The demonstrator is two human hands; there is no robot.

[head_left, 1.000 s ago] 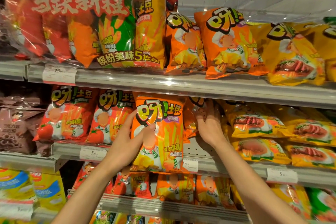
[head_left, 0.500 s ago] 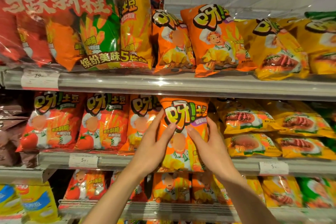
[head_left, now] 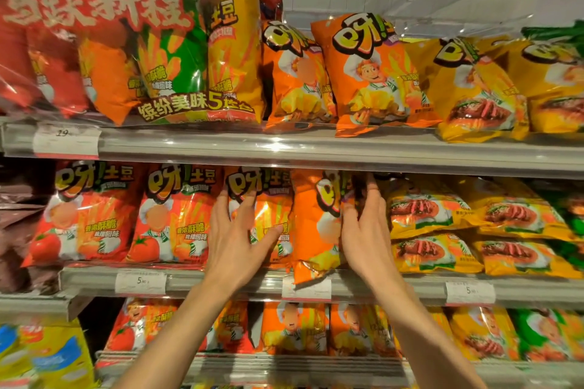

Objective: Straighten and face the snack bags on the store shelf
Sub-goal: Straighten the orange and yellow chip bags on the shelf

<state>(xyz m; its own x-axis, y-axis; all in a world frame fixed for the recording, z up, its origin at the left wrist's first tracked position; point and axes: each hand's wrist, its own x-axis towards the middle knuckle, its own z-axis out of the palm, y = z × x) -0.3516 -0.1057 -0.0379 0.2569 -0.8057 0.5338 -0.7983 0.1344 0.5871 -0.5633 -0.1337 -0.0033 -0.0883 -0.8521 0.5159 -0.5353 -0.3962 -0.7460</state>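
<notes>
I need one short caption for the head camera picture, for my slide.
Left hand pressing flat on one orange snack bag while right hand tucks the neighbouring orange bag into the middle shelf.
</notes>
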